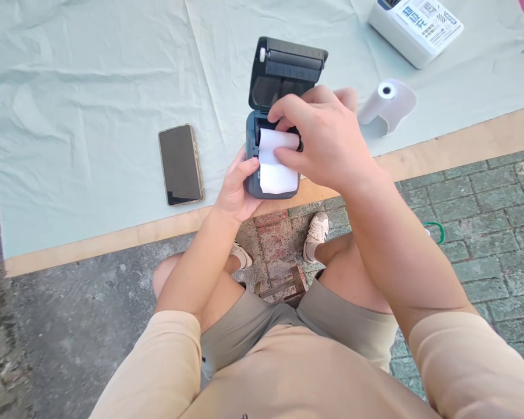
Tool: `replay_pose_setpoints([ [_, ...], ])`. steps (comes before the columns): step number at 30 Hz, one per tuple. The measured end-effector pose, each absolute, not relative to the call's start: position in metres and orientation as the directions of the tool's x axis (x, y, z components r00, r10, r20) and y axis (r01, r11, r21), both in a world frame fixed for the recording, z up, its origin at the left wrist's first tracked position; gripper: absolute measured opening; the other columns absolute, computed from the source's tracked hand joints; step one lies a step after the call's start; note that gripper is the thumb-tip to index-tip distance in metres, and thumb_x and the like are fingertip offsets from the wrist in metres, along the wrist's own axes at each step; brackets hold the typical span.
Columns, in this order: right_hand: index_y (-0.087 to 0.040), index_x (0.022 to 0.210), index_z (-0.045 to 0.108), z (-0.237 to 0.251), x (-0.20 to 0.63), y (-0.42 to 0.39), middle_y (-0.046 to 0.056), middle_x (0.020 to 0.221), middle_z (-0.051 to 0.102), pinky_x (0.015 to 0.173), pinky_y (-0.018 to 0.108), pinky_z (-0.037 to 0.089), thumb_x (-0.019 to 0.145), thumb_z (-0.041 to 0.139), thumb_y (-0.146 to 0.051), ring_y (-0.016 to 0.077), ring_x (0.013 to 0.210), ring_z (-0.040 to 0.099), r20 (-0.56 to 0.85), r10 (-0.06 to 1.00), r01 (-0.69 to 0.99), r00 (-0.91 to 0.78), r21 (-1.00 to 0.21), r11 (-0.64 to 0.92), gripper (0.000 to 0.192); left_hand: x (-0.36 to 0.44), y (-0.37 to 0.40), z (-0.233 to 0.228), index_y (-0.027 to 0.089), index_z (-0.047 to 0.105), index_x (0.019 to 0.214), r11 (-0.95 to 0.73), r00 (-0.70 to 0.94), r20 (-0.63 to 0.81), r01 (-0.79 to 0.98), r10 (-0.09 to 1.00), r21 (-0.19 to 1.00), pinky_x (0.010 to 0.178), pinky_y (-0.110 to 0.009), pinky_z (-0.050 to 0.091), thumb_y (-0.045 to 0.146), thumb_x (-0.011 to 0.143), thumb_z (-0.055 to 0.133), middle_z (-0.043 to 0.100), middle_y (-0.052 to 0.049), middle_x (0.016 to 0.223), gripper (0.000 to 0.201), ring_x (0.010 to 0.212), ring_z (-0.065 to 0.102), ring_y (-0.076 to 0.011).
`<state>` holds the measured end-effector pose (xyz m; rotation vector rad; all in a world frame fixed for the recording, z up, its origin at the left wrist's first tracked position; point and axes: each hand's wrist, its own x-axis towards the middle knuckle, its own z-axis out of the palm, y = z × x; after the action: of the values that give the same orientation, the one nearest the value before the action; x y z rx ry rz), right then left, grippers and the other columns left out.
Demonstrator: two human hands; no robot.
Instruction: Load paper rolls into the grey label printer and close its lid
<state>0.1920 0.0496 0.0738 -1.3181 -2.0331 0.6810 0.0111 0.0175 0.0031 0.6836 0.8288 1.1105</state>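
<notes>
Small dark printer (pixel 273 145) at the near edge of the table (pixel 463 142), lid (pixel 283 70) swung up and back, hinge away from the body. Inside the open bay, a paper roll (pixel 276 141), with a loose white tail (pixel 277 177) drawn forward over the front face.

Left hand (pixel 236 189): closed around the printer's left front corner, thumb on the side wall, steadying the case. Right hand (pixel 321 137): over the bay from the right, thumb and fingers pinched on the roll and its tail. Hands close together, both on the same unit.

Handling, as judged: case rigid plastic, light enough for one hand, smooth-sided and liable to slide on the cloth (pixel 91 87) unless braced as now. Best hold at the lower body, on the side walls. Lid probably the weak point; roller (pixel 294 58) along its top edge better left untouched. Paper thin, soft, easily creased or torn; best taken by the roll's ends or by the tail's edges, with light pressure only. Roll free to unwind if dropped.

Elsewhere on the cloth: a phone (pixel 180 164) lying flat, screen dark, to the left and apart from the printer; a spare roll (pixel 386 102) partly unwound to the right; a white box (pixel 414 28) with printed label at the far right. Below the table edge, paved ground and the person's shoes.
</notes>
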Motion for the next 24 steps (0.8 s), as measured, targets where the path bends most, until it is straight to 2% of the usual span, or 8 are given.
replay_pose_setpoints([
  [2,-0.035,0.104,0.061,0.082,0.193,0.045,0.002,0.104,0.078,0.116,0.07,0.048,0.078,0.074,-0.022,0.0383,0.116,0.068,0.245,0.932,0.53,-0.266,-0.771,0.353,0.031,0.009,0.02,0.001,0.025,0.069,0.113,0.316,0.2,-0.247,-0.513,0.948,0.798,0.105,-0.047,0.066,0.061,0.076,0.088,0.083,-0.008,0.122,0.055,0.142,0.071,-0.0381],
  [4,-0.034,0.112,0.057,0.085,0.196,0.044,0.001,0.104,0.076,0.093,0.057,0.06,0.082,0.071,-0.024,0.0325,0.105,0.071,0.25,0.957,0.318,-0.146,-0.904,0.285,0.034,0.007,0.022,-0.001,0.026,0.069,0.113,0.33,0.197,-0.265,-0.532,0.944,0.78,0.109,-0.05,0.066,0.062,0.078,0.085,0.083,-0.008,0.124,0.053,0.146,0.068,-0.0386],
  [6,-0.036,0.115,0.055,0.077,0.2,0.049,0.0,0.103,0.072,0.073,0.046,0.06,0.083,0.067,-0.023,0.0284,0.098,0.072,0.112,0.994,-0.006,0.018,-0.994,0.112,0.037,0.005,0.023,-0.001,0.027,0.069,0.113,0.355,0.216,-0.282,-0.537,0.935,0.765,0.107,-0.052,0.068,0.063,0.079,0.083,0.084,-0.008,0.124,0.052,0.145,0.069,-0.0388],
  [9,-0.037,0.115,0.053,0.054,0.204,0.065,0.001,0.104,0.068,0.071,0.043,0.062,0.08,0.062,-0.032,0.0264,0.094,0.072,-0.191,0.974,-0.361,0.122,-0.923,-0.135,0.037,0.004,0.024,-0.001,0.027,0.07,0.113,0.378,0.241,-0.292,-0.536,0.926,0.755,0.103,-0.052,0.069,0.061,0.08,0.083,0.084,-0.008,0.125,0.05,0.141,0.071,-0.0382],
  [13,-0.034,0.113,0.052,0.023,0.206,0.077,0.001,0.109,0.064,0.076,0.037,0.059,0.069,0.08,-0.034,0.0225,0.099,0.067,-0.141,0.981,-0.294,0.134,-0.951,-0.097,0.052,0.004,0.023,0.001,0.026,0.07,0.113,0.379,0.239,-0.295,-0.534,0.925,0.756,0.1,-0.05,0.069,0.062,0.079,0.083,0.085,-0.008,0.124,0.052,0.14,0.072,-0.0392],
  [18,-0.033,0.098,0.043,0.006,0.209,0.082,-0.003,0.086,0.05,0.065,0.035,0.044,0.071,0.084,-0.041,0.0186,0.076,0.051,-0.022,0.999,-0.048,0.046,-0.999,-0.02,0.049,0.005,0.023,0.002,0.026,0.069,0.115,0.382,0.249,-0.292,-0.523,0.924,0.762,0.1,-0.052,0.069,0.065,0.078,0.082,0.085,-0.01,0.122,0.055,0.141,0.071,-0.0399],
  [22,-0.035,0.102,0.044,0.011,0.211,0.084,-0.004,0.089,0.054,0.072,0.035,0.048,0.077,0.083,-0.047,0.0191,0.082,0.053,0.063,0.992,-0.115,0.108,-0.99,0.075,0.047,0.004,0.023,0.002,0.027,0.069,0.113,0.387,0.248,-0.299,-0.538,0.922,0.748,0.101,-0.052,0.068,0.061,0.076,0.084,0.085,-0.009,0.125,0.053,0.141,0.071,-0.0391],
  [24,-0.038,0.106,0.046,0.015,0.213,0.082,-0.004,0.095,0.059,0.079,0.038,0.052,0.079,0.082,-0.043,0.0206,0.087,0.057,0.101,0.987,-0.051,0.124,-0.993,0.108,0.045,0.004,0.023,0.002,0.027,0.069,0.113,0.385,0.242,-0.3,-0.536,0.923,0.752,0.101,-0.052,0.068,0.061,0.076,0.085,0.085,-0.008,0.125,0.052,0.142,0.071,-0.0391],
])
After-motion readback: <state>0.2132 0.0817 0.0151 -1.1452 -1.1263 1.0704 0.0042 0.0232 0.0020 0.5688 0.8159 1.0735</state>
